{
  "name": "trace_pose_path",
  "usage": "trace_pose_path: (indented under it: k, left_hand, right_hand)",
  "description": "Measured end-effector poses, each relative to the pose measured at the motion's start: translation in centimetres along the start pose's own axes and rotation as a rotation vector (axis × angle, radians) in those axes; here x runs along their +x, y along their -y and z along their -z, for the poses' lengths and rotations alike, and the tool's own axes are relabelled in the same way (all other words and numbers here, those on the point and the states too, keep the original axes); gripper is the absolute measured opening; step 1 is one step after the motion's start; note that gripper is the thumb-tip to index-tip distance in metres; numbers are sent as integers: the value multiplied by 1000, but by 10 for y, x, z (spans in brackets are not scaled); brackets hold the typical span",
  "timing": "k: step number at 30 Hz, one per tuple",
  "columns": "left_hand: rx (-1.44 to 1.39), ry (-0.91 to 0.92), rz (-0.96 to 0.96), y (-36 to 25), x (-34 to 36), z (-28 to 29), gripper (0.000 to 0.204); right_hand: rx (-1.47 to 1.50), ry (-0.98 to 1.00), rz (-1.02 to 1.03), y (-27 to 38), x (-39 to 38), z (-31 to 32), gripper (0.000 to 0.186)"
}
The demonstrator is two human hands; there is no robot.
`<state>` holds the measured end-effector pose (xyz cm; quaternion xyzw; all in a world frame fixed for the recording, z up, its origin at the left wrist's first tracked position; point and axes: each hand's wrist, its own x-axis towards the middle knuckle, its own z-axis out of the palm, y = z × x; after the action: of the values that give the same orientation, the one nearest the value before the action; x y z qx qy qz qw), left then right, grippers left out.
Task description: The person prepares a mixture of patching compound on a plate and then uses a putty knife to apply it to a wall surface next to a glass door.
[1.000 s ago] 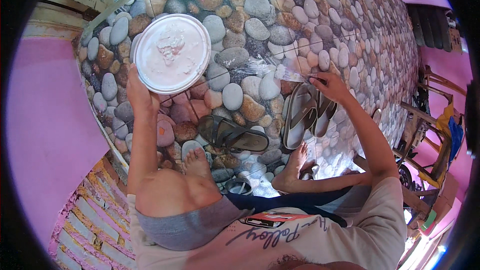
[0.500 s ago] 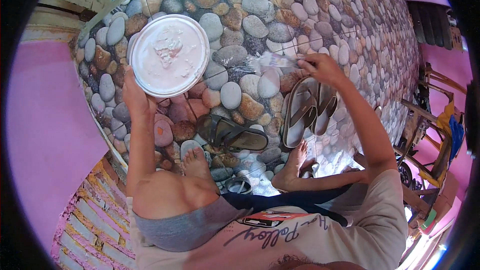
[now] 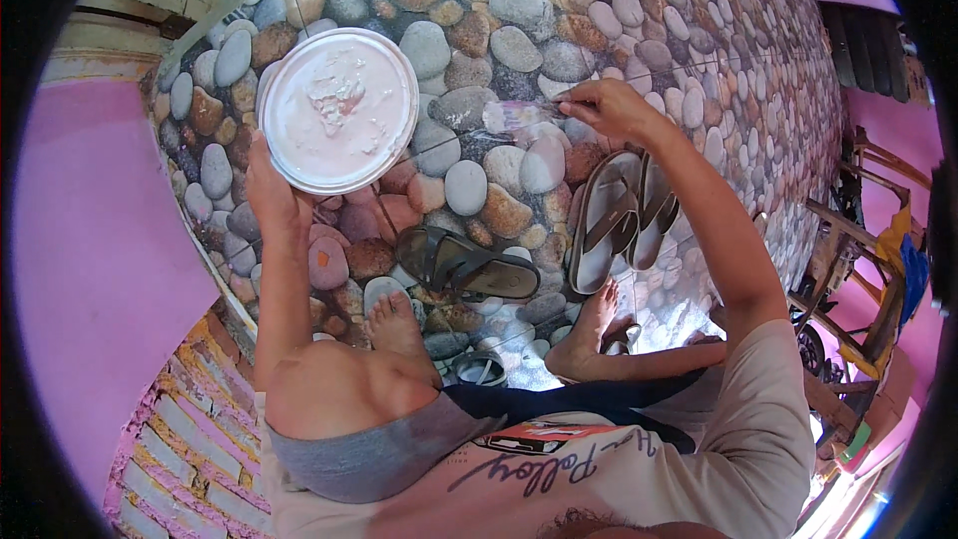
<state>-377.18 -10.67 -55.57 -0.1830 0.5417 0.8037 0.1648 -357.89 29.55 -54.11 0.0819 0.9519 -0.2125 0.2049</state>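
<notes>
My left hand [image 3: 276, 185] grips the lower left rim of a round white tub [image 3: 390, 162]. Its top is filled with white paste [image 3: 339, 105], smooth around the edge and lumpy in the middle. The fingers beneath the tub are hidden. To the right, my right hand [image 3: 611, 110] pinches the narrow end of a flat, whitish, partly see-through object [image 3: 521, 117] with purplish marks. Its broad end points left toward the tub, apart from it. Blur and the patterned floor leave its exact kind unclear.
The floor [image 3: 464, 188] is printed with pebbles. A dark sandal [image 3: 504, 276] lies before my feet, with a pair of brown flip-flops [image 3: 606, 220] to its right. A small dark container [image 3: 479, 369] stands between my feet. Pink wall [image 3: 130, 230] at left; wooden furniture [image 3: 858, 240] at right.
My right hand has moved a little left and upward with the whitish object, which now lies more level. The tub and my left hand stay almost where they were.
</notes>
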Motion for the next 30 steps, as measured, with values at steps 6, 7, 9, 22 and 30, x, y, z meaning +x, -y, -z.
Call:
trace_pose_path:
  k: [6,7,9,22,30]
  left_hand:
    - [-11,5,4,-2,-1,7,41]
    - [-14,9,6,-2,-1,5,41]
    - [2,-23,-10,-2,0,4,41]
    - [-3,-25,-15,-7,2,11,39]
    - [-19,-11,-19,-13,-2,13,40]
  right_hand:
    - [303,60,-27,-13,-34,23,30]
    - [257,58,-86,-20,-48,20,29]
    - [213,61,-144,-26,-65,11,29]
    - [60,-116,-303,43,-63,-45,29]
    - [84,-190,-250,70,-36,-60,29]
